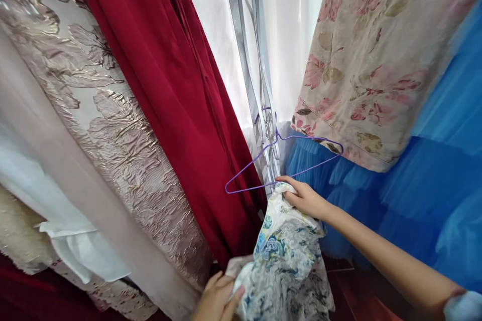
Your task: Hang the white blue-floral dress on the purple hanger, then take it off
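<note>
A purple wire hanger (pixel 246 165) hangs in the middle of the head view, its hook caught among grey and white straps. Just under its lower bar, my right hand (pixel 303 199) pinches the top edge of a white garment with a blue floral print (pixel 291 251). Lower down, my left hand (pixel 220 297) grips the left side of the same garment, its fingers partly hidden by cloth. The fabric hangs bunched between and below both hands. Whether its top edge touches the hanger bar, I cannot tell.
Left of the hanger hang a long dark red garment (pixel 176 95) and a pale pink textured one (pixel 124 130). On the right are a cream garment with pink flowers (pixel 369 65) and blue tulle (pixel 410 200). White fabric (pixel 293 20) hangs behind; reddish floor (pixel 350 291) shows below.
</note>
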`<state>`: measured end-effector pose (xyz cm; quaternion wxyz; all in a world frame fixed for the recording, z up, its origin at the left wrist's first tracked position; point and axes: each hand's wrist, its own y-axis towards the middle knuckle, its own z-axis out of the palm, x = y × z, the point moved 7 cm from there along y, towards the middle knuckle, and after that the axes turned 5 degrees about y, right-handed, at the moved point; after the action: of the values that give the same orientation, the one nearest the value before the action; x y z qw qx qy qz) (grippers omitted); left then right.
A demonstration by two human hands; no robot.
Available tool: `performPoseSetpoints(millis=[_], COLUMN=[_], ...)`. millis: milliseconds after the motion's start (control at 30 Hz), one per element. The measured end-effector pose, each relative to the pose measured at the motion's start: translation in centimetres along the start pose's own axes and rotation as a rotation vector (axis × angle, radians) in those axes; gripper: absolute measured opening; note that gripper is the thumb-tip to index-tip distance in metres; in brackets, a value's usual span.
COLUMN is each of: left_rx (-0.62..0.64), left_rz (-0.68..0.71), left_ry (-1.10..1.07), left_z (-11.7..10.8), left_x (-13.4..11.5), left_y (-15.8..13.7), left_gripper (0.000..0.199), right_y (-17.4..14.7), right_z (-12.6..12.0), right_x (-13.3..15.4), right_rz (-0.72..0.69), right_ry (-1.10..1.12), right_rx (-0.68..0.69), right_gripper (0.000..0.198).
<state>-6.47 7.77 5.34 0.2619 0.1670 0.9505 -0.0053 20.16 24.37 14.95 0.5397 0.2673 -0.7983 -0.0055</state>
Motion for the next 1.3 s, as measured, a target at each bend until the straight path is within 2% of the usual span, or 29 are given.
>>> performPoseSetpoints(millis=[133,200,300,400,500,667,800,867,967,1100,1233,1300], left_rx=[-0.02,-0.056,-0.179,-0.315,-0.469,-0.701,-0.826,-0.854,-0.812,-0.709,-0.566,-0.546], left_rz=[-0.078,-0.074,-0.054,-0.072,-0.077,-0.14,-0.112,-0.097,-0.023,0.121,0.329,0.457], left_ry=[0.075,0.083,0.066,0.047,-0.002,-0.172,-0.235,-0.237,-0.225,-0.138,0.162,0.302], left_z=[-5.7,-9.0,-13.5,-16.5,-18.4,-19.7,-20.3,-20.5,-20.4,-19.6,-18.8,-18.9], left_x=[0.7,-0.3,-2.4,-3.9,-4.5,-3.8,-4.6,-5.2,-6.4,-9.2,-13.0,-14.5], left_y=[1.4,2.3,4.0,5.9,7.7,9.8,11.3,12.1,13.9,16.0,17.8,18.6], left_gripper=[0.041,0.04,0.042,0.04,0.039,0.03,0.024,0.03,0.045,0.049,0.056,0.056], right_y=[-1.7,-2.0,-2.0,-1.9,-1.8,-1.9,-1.8,-1.9,-2.2,-2.5,-2.3,-2.2], right_z=[-0.2,-0.4,-0.7,-0.8,-0.8,-0.6,-0.7,-0.9,-1.4,-1.3,-0.8,-0.8], right_x=[0.5,0.8,1.2,1.4,2.2,4.0,4.8,4.8,4.9,5.2,5.2,5.2], right_rz=[0.037,0.045,0.028,0.027,-0.019,-0.121,-0.133,-0.111,-0.09,-0.121,-0.144,-0.145], right_ry=[-0.039,-0.07,-0.109,-0.122,-0.073,0.023,0.04,0.054,0.058,0.067,0.069,0.065], right_rx=[0.03,0.038,0.036,0.053,0.055,0.119,0.154,0.17,0.189,0.213,0.193,0.183], right_gripper=[0.056,0.056,0.054,0.054,0.052,0.04,0.034,0.035,0.036,0.033,0.031,0.029])
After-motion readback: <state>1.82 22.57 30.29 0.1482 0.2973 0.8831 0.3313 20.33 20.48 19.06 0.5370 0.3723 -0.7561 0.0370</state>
